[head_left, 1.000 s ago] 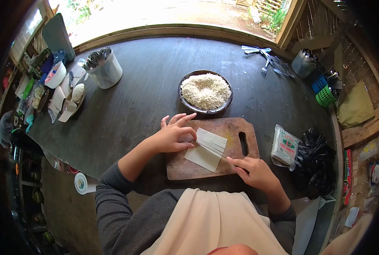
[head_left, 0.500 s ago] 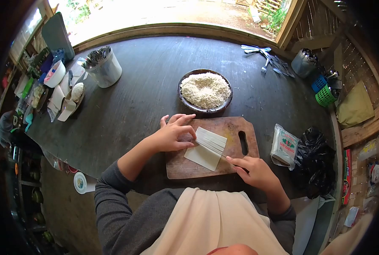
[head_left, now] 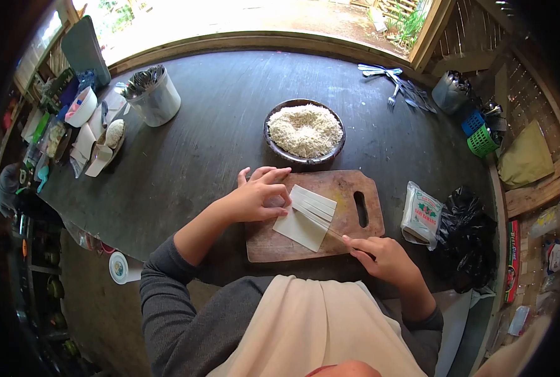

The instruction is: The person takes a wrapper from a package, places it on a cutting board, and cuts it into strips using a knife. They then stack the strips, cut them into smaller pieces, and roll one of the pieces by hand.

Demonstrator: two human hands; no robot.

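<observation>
On a wooden cutting board (head_left: 267, 245) lies a pale, square sheet of dough (head_left: 300, 231), perhaps several layers thick. Its upper right part is sliced into narrow strips. My left hand (head_left: 259, 196) rests at the sheet's left corner, thumb and forefinger touching it while the other fingers are spread. The fingers of my right hand (head_left: 380, 254) are closed round a thin knife (head_left: 335, 234), whose blade lies slantwise across the sheet beside the strips. Just beyond the board stands a dark round bowl (head_left: 274, 147) heaped with pale, crumbly shreds (head_left: 306, 131).
A printed plastic packet (head_left: 422, 213) and a black plastic bag (head_left: 465, 245) sit right of the board. Far left stands a tub of cutlery (head_left: 157, 100); loose forks and spoons (head_left: 396, 85) lie far right. Green and blue baskets (head_left: 483, 141) line the right edge.
My right hand has drawn slightly back to the right with the knife, so more of it shows. My left hand stays at the sheet's corner. The whole view has shifted a little.
</observation>
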